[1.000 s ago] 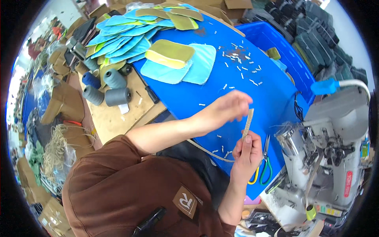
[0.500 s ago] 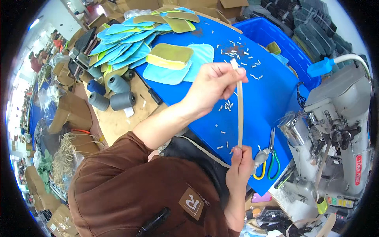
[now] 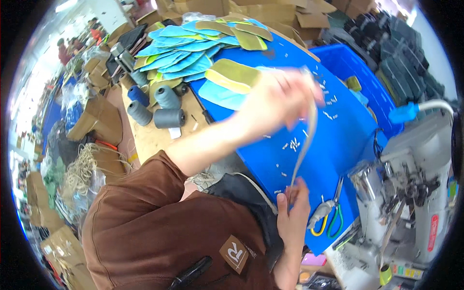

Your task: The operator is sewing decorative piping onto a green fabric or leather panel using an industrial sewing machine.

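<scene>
A narrow beige strip runs bowed between my two hands above the blue tabletop. My left hand, smeared by motion, pinches its upper end. Lower down, the other end sits between the thumb and fingers of my right hand. Beside that hand lie scissors with one yellow and one green handle and grey wrapping. Behind my left forearm an olive and lime pad rests on light blue pads, which my arm partly covers.
A heap of blue and olive pads fills the far left of the table. Thread cones stand left on cardboard. White scraps dot the tabletop. A blue bin is at the far right, a sewing machine at the right.
The strip was straight and taut; now it bows. My left hand has shifted right and blurred. The whole view has turned slightly, moving the table's things rightward.
</scene>
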{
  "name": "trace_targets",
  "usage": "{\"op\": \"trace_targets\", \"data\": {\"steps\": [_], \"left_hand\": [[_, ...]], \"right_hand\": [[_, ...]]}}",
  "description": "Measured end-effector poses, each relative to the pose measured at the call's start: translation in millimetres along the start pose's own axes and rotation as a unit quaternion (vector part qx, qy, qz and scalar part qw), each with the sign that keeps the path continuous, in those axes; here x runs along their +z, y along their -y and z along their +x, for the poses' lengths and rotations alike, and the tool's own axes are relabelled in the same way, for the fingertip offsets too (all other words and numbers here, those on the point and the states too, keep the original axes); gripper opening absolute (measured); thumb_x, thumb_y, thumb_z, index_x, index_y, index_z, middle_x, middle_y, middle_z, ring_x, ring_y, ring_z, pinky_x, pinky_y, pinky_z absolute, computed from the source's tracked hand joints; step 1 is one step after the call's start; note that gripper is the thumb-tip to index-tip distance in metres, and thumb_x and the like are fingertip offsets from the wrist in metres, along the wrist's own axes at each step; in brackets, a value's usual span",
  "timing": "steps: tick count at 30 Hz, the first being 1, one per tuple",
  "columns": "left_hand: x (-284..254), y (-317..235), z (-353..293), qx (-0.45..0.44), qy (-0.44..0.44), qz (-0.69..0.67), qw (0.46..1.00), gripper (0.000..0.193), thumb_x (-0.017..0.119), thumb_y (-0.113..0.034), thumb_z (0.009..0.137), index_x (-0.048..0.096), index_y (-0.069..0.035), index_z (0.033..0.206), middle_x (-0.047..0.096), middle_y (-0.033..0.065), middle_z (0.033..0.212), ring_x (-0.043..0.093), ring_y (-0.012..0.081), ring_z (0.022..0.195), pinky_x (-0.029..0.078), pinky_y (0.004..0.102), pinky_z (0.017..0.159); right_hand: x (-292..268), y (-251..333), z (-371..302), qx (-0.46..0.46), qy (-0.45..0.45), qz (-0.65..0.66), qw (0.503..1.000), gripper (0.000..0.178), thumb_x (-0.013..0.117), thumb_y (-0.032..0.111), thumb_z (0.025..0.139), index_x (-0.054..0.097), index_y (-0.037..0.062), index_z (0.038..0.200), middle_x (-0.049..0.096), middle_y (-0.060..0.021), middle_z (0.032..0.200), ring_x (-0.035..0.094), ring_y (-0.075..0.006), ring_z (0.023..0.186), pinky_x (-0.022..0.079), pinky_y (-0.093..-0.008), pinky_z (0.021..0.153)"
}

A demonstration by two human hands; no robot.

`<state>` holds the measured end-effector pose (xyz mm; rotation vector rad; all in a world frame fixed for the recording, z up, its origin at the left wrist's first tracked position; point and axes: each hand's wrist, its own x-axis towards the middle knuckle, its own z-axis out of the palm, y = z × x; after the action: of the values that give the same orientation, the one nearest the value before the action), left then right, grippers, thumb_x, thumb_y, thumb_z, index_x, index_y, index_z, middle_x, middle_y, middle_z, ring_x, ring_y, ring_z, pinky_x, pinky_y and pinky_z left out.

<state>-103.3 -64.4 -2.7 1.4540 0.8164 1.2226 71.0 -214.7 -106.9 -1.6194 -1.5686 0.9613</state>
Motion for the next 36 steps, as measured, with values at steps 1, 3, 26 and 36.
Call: {"op": "trace_targets", "data": {"steps": [1, 3, 26, 36], "left_hand": [[12.1, 8.1, -13.1, -0.019, 0.067, -0.065, 0.995, 0.01, 0.061, -0.011, 0.094, 0.071, -0.007, 0.094, 0.064, 0.0007, 0.068, 0.057, 0.0059, 0.054, 0.043, 0.0196, 0.048], [36.5, 33.6, -28.9, 0.144, 0.156, 0.056, 0.976, 0.004, 0.066, -0.004, 0.087, 0.069, -0.005, 0.089, 0.067, 0.0045, 0.071, 0.063, 0.0107, 0.058, 0.049, 0.0285, 0.051], [-283.1, 10.0, -190.5, -0.269, 0.083, 0.161, 0.946, 0.029, 0.064, -0.029, 0.098, 0.063, -0.008, 0.079, 0.049, -0.0083, 0.068, 0.043, 0.0024, 0.065, 0.034, 0.0219, 0.056], [-432.9, -76.1, -396.6, -0.254, -0.439, 0.546, 0.666, 0.055, 0.072, -0.039, 0.086, 0.051, -0.004, 0.05, 0.043, 0.0015, 0.047, 0.04, 0.0111, 0.045, 0.033, 0.0346, 0.046]], "right_hand": [[-0.6, -7.3, 7.1, -0.121, -0.024, -0.042, 0.992, 0.073, 0.066, 0.024, 0.094, 0.027, -0.0083, 0.146, 0.05, -0.0256, 0.131, 0.053, -0.0352, 0.121, 0.041, -0.0393, 0.102], [-0.6, 2.7, 15.0, -0.176, -0.091, 0.034, 0.98, 0.074, 0.063, 0.028, 0.097, 0.023, -0.0085, 0.148, 0.041, -0.0253, 0.142, 0.041, -0.033, 0.134, 0.034, -0.0397, 0.11], [-103.7, -93.5, -12.4, -0.255, 0.049, 0.689, 0.677, 0.034, 0.041, 0.047, 0.104, 0.054, 0.0155, 0.103, 0.048, -0.0072, 0.085, 0.046, -0.0209, 0.061, 0.041, -0.0454, 0.056], [-157.0, -103.1, -16.8, -0.257, -0.014, 0.77, 0.584, 0.041, 0.045, 0.051, 0.101, 0.06, 0.0158, 0.115, 0.063, -0.0137, 0.107, 0.059, -0.0277, 0.074, 0.049, -0.0622, 0.072]]}}
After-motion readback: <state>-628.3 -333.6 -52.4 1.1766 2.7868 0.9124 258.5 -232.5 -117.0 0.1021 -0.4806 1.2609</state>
